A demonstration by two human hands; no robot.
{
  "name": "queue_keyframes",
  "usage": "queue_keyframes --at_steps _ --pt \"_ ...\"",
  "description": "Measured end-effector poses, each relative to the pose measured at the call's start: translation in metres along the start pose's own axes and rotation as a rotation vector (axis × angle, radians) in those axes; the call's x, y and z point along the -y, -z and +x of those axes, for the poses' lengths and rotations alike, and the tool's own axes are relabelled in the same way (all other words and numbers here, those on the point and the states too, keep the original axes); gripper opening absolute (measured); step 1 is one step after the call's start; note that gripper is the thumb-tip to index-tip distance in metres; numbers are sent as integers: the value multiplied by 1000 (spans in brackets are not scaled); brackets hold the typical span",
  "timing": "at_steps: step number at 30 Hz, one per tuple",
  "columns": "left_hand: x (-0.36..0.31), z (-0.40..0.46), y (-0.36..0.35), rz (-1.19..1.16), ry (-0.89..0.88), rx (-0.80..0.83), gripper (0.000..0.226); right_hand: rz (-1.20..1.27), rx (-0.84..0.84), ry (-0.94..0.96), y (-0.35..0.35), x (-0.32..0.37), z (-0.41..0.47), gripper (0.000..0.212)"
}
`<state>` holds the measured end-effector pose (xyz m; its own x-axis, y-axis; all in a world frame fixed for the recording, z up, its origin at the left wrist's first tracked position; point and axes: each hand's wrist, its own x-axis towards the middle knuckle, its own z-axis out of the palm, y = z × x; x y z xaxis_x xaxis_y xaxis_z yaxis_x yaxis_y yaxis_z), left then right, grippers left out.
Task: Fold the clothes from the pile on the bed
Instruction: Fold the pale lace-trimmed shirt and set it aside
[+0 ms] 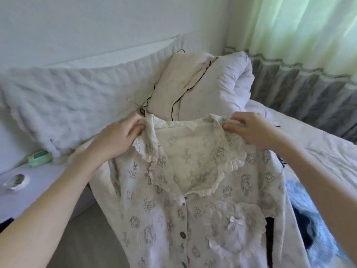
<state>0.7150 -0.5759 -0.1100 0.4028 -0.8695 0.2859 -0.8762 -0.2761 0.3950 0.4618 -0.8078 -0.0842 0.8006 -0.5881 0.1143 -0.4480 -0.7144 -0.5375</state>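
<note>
The bed [318, 144] has a white crinkly sheet and sits in a corner, with a plain wall behind, a puffy quilt [67, 101] along the wall and a thin green curtain [301, 26] on the right. The shirt [170, 206] is held up over the bed; it is soft and white with small drawings, a frilly lace collar, brown buttons and a round lacy pocket with a bow. The left hand [116, 138] and right hand [249, 128] each pinch a shoulder by the collar.

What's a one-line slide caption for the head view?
Left hand and right hand hold a printed, lace-collared pajama shirt up by its shoulders over the bed.
</note>
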Motion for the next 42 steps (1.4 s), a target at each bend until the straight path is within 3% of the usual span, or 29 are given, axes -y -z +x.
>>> queue_keyframes --at_steps 4,9,12,17,22,25,27,29,34,40,42 --pt "86 34 -99 117 118 244 17 -35 177 -122 -113 -70 72 34" --pt "180 75 -226 3 214 212 16 -78 127 -215 -249 -151 144 40" --pt "224 87 -291 70 236 226 19 -128 91 -263 -311 -194 170 40" --pt "276 106 -370 125 225 200 25 -227 18 -325 -387 -244 202 43" --pt "305 122 -426 -51 235 149 21 -336 -36 -343 -435 -276 221 43" --pt "319 122 -453 -51 272 276 28 -328 4 -393 -455 -289 226 39" --pt "332 115 -464 -110 392 397 40 -324 69 -480 -468 -290 226 41" --pt "338 101 -464 -231 501 386 52 -292 33 -522 -478 -279 219 44" --pt "327 51 -444 -231 531 332 59 -171 -35 -300 -499 -211 167 48" --pt "296 -28 -411 -154 722 156 42 -65 186 -46 -529 -118 68 51" --pt "287 -49 -405 -160 813 84 25 -73 243 -41 -537 -105 45 51"
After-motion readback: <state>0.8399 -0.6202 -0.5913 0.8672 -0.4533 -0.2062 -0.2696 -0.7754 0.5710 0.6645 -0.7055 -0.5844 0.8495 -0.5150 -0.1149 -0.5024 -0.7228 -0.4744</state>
